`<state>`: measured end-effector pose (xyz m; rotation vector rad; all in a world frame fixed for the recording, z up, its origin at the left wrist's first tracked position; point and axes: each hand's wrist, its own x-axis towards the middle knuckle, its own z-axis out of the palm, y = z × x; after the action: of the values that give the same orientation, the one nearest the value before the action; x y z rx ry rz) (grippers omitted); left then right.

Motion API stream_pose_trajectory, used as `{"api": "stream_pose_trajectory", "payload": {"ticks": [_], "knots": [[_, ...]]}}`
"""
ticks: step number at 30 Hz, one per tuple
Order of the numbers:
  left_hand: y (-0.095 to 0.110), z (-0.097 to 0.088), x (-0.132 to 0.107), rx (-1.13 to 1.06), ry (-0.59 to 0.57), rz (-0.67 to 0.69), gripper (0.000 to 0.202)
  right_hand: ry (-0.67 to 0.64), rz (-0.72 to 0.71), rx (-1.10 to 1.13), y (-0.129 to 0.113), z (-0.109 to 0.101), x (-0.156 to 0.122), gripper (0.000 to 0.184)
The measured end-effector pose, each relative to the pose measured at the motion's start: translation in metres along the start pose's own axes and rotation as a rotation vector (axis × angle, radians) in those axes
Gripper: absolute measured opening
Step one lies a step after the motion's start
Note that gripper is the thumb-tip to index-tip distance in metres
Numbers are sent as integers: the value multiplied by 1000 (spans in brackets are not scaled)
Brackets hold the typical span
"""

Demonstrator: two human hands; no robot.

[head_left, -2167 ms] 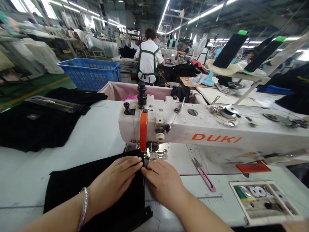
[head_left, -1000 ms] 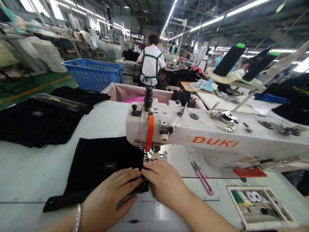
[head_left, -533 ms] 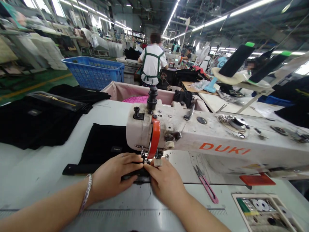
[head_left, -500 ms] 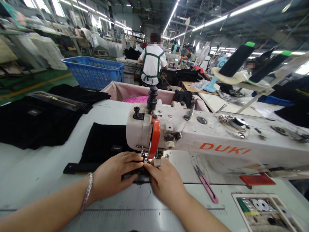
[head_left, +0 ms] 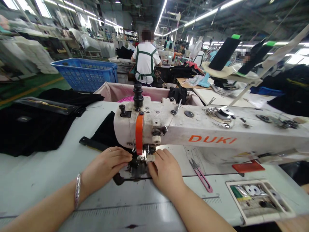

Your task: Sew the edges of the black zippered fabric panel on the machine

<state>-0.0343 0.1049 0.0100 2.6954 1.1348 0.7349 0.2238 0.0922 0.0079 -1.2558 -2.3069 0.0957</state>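
Observation:
A black fabric piece [head_left: 105, 130] with a stiff black band along its edge lies on the white table, running under the head of the white DUKI sewing machine [head_left: 205, 132]. My left hand [head_left: 106, 166] rests just left of the presser foot [head_left: 145, 157], fingers together and pressed down on the fabric's near end. My right hand [head_left: 166, 170] is on the other side, its bent fingertips pressed against the foot where the fabric's edge ends. A silver bracelet is on my left wrist.
Pink-handled thread snips [head_left: 200, 174] lie right of my right hand, and beyond them sits a tray of bobbins [head_left: 259, 198]. A heap of black garments [head_left: 33, 125] covers the table's left side. Behind are a blue basket [head_left: 84, 74] and a person in a green apron [head_left: 145, 61].
The black fabric has fed away from me under the presser foot and now lies mostly behind and left of the needle. Both hands have stayed at the foot.

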Motion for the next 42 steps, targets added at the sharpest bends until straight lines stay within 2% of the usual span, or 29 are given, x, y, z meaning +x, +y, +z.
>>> {"api": "stream_pose_trajectory", "payload": {"ticks": [3,7,11,20,27,38,42], "knots": [[9,3,3,-26,-3,-11,20,19,1,-38,-1,-1,-1,29],[28,9,8,-41,16,-54,20,0,-100,152,-5,1,-5,9],[36,11,9,-64,43,-107,20,-32,-168,249,-6,9,-8,19],[25,13,19,-85,71,-138,20,3,-134,245,-3,12,-6,25],[13,22,23,-41,95,-186,17,-49,-93,136,-6,11,-2,33],[11,25,24,-26,125,-209,17,-42,-79,146,-8,14,-4,36],[13,23,26,-26,130,-208,16,-41,-70,151,-9,14,-4,29]]}}
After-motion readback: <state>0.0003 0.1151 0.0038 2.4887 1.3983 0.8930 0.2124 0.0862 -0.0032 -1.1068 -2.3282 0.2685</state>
